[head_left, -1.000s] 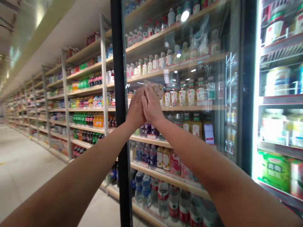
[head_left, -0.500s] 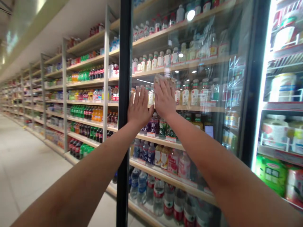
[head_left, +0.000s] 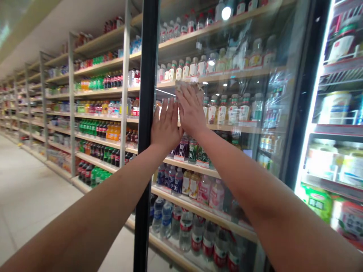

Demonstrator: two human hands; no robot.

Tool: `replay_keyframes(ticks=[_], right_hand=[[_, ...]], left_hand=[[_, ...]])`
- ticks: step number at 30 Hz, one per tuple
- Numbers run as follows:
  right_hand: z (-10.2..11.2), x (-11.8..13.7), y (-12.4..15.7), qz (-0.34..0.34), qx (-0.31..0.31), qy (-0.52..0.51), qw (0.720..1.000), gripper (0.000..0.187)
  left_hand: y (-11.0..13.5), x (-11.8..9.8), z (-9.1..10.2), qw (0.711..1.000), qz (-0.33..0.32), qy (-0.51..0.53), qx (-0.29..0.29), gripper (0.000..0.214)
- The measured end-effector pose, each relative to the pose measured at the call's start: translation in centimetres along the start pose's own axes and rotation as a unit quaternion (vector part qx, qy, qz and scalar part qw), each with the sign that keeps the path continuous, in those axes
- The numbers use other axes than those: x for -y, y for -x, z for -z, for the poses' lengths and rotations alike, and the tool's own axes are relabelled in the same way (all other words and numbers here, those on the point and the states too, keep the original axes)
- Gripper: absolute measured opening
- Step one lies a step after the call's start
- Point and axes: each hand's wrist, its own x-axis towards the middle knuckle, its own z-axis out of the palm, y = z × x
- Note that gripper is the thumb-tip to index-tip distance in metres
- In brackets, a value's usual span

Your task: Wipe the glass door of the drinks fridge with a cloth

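Observation:
A glass cooler door [head_left: 286, 41] with a black frame [head_left: 147, 90] stands swung open in front of me. My left hand [head_left: 166, 128] lies flat on the glass beside the left edge of the frame, fingers spread a little and holding nothing. Close on its right, my right hand [head_left: 193, 111] presses a crumpled, light-coloured cloth [head_left: 200, 88] against the pane. The cloth pokes out above and beside the fingers; the rest is hidden under the palm. The two thumbs nearly meet. Ceiling lights and streaks show on the glass.
Through the pane I see shelves with bottled drinks [head_left: 185, 226]. A long row of drink shelves [head_left: 98, 141] runs off to the left beside a pale tiled floor [head_left: 36, 200]. At right is the lit cooler interior with stocked racks [head_left: 334, 130].
My right hand and the cloth have slid left and slightly up on the glass, closer to my left hand. The left hand stays by the frame. The view has shifted slightly.

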Motion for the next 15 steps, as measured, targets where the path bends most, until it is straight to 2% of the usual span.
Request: replay_keyframes(ticks=[4,6,9,11,13,14,15], right_hand=[[2.3,-2.7,-0.7,0.048,0.013,0.021,0.999,0.052],[4.0,-5.0,-0.9,0.029,-0.001,0.047,0.998,0.051],[6.5,-10.0,-0.7,-0.081,-0.060,0.102,0.990,0.051],[7.7,-13.9,0.2,-0.180,-0.100,0.131,0.970,0.057],[8.5,-17.7,1.6,-0.248,-0.108,0.129,0.954,0.066],[8.6,-19.1,2.6,-0.265,-0.113,0.118,0.950,0.068],[8.6,-20.1,3.5,-0.237,-0.107,0.105,0.960,0.069]], left_hand=[[0.1,-0.6,0.9,1.000,-0.006,-0.014,-0.018,0.072],[0.1,-0.9,1.4,1.000,-0.005,-0.020,-0.015,0.072],[0.2,-1.4,2.4,1.000,0.000,-0.020,-0.003,0.072],[0.2,-1.8,3.0,1.000,0.002,-0.014,0.002,0.072],[0.2,-2.2,3.7,1.000,0.007,-0.012,0.008,0.073],[0.2,-2.5,4.1,1.000,0.012,-0.013,0.013,0.072],[0.1,-2.8,4.5,1.000,0.018,-0.013,0.020,0.072]])
